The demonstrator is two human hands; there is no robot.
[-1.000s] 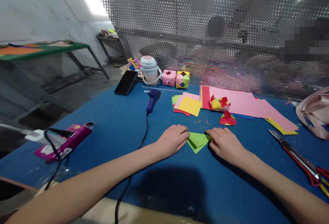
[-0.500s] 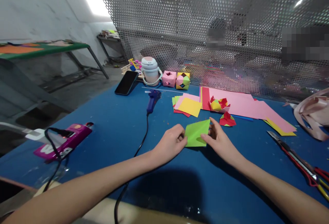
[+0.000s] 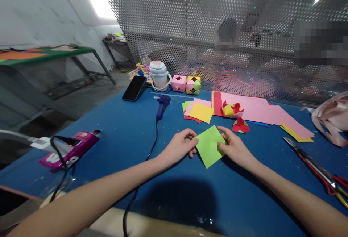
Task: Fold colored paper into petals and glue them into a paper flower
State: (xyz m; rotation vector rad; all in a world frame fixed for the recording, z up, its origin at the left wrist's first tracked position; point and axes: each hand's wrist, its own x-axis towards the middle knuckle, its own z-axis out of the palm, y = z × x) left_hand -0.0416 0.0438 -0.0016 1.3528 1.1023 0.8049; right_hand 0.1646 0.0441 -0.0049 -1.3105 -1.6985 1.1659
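Note:
A square of light green paper [image 3: 210,147] is held just above the blue table, turned so that one corner points toward me. My left hand [image 3: 182,143] pinches its left corner between thumb and fingers. On the opposite side, my right hand [image 3: 233,145] grips the right corner, thumb on top and fingers behind. Beyond the right hand lies a small folded red and green paper piece [image 3: 240,125]. Behind that sits a folded red and yellow paper piece [image 3: 232,109]. A stack of coloured paper squares [image 3: 201,112] lies beyond the green sheet.
A blue glue gun [image 3: 162,106] trails its cord past my left forearm. A purple power strip [image 3: 70,150] and a phone [image 3: 134,88] are left; a cutter [image 3: 307,161] and scissors [image 3: 337,186] are right. Two folded paper cubes [image 3: 179,83] and a white bottle [image 3: 159,75] stand behind.
The green paper has turned from a roughly upright square to a diamond, now lying flatter. Both hands have shifted their hold to its left and right corners.

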